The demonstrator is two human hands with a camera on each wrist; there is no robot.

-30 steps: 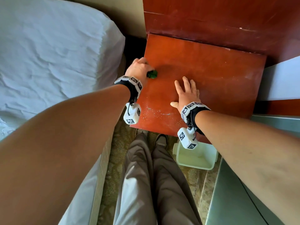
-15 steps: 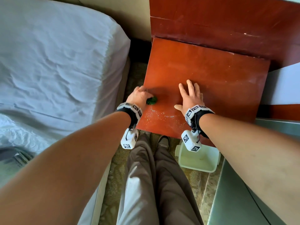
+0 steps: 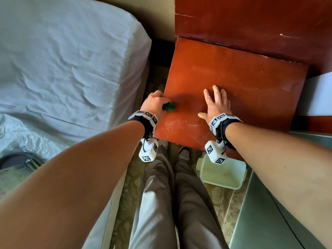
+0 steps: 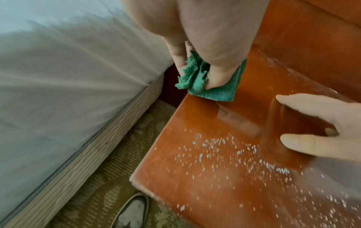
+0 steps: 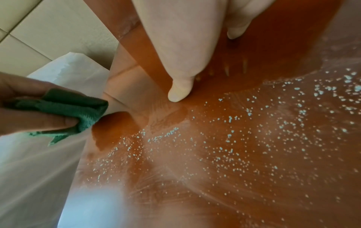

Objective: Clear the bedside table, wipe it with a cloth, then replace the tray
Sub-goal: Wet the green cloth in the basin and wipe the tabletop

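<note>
The red-brown bedside table (image 3: 242,83) has a bare top with pale droplets (image 3: 181,125) scattered near its front edge. My left hand (image 3: 155,102) grips a bunched green cloth (image 3: 169,106) and presses it on the table's left edge. In the left wrist view the cloth (image 4: 215,88) lies folded under my fingers. My right hand (image 3: 216,101) rests flat on the table with fingers spread. The right wrist view shows its fingertips (image 5: 178,92) on the wet wood and the cloth (image 5: 64,111) at left. The tray (image 3: 14,160) sits on the bed at lower left.
A bed with a white sheet (image 3: 62,60) stands close to the table's left. A pale plastic bin (image 3: 222,173) stands on the floor under the table's front. A grey surface (image 3: 287,203) is at lower right. My legs and shoes (image 3: 183,153) are below the table.
My left hand has drawn the green cloth from the table's back left toward the front along the left edge. The right hand has stayed flat in much the same spot.
</note>
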